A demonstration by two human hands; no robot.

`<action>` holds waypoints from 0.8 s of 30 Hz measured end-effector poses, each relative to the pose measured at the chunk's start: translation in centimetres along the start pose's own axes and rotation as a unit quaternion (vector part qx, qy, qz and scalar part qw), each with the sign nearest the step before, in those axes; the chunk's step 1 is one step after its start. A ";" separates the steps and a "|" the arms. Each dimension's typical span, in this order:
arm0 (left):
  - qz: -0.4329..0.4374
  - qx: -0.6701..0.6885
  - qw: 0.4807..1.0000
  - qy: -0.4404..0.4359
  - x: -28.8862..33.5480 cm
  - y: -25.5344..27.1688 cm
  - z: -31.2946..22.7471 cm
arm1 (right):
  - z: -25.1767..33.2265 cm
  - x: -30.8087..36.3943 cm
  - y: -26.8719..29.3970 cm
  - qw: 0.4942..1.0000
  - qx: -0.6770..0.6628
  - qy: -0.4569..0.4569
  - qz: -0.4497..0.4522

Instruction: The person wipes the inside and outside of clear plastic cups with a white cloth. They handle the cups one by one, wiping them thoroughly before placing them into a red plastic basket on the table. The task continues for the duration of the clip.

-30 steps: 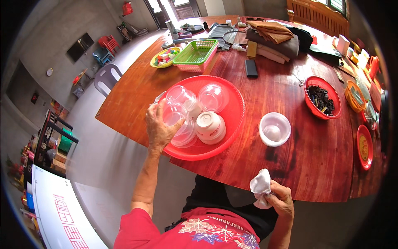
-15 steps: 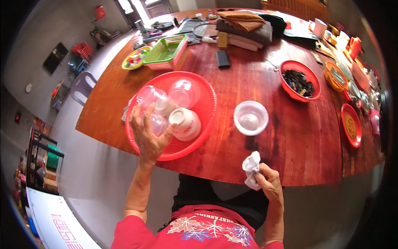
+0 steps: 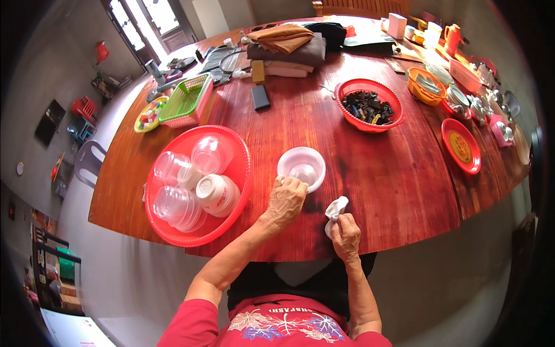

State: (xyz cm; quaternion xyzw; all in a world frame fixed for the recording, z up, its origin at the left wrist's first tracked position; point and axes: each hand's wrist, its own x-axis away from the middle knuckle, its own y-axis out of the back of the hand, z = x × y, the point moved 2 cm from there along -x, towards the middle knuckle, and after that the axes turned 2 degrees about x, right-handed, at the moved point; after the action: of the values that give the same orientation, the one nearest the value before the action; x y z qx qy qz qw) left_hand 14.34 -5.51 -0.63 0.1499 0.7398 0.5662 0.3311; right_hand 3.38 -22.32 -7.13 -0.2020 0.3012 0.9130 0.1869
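My left hand (image 3: 288, 199) is at the near left rim of a whitish plastic bowl (image 3: 313, 155), its curled fingers closed on the edge. The bowl stands upright on the red-brown table, and its inside looks bare. In my right hand (image 3: 347, 236) a crumpled white cloth (image 3: 336, 206) is pinched just past the table's front edge. To the left of my left hand lies a round red tray (image 3: 245, 173) bearing stacks of clear plastic bowls (image 3: 173, 205) and upturned white cups (image 3: 217, 194).
Beyond the bowl sits a red basket (image 3: 399, 120) of dark wrapped pieces. A green-and-pink basket (image 3: 188, 95), a dark oblong case (image 3: 261, 98) and folded cloths (image 3: 289, 49) lie farther back. On the right are a red plate (image 3: 475, 159) and an orange basket (image 3: 422, 75).
My left hand has moved right, from over the red tray to the whitish bowl's rim. My right hand has brought the cloth forward, nearer the bowl. The view has shifted.
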 end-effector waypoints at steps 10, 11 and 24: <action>-0.071 0.093 0.993 0.019 -0.6 1.4 1.4 | 0.8 -0.1 -0.1 1.000 0.009 0.011 -0.018; -0.060 0.098 0.993 0.020 -0.6 1.6 1.3 | 0.5 0.0 0.0 1.000 0.012 0.011 -0.020; -0.226 0.184 0.956 0.035 3.1 8.4 -1.9 | -0.5 0.8 0.1 0.982 -0.121 -0.125 -0.072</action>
State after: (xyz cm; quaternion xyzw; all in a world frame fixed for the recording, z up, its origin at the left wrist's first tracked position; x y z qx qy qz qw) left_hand 9.53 -2.43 6.48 0.0169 0.8569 0.3356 0.3909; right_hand 2.81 -22.53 -7.80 -0.1289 0.1471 0.9448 0.2628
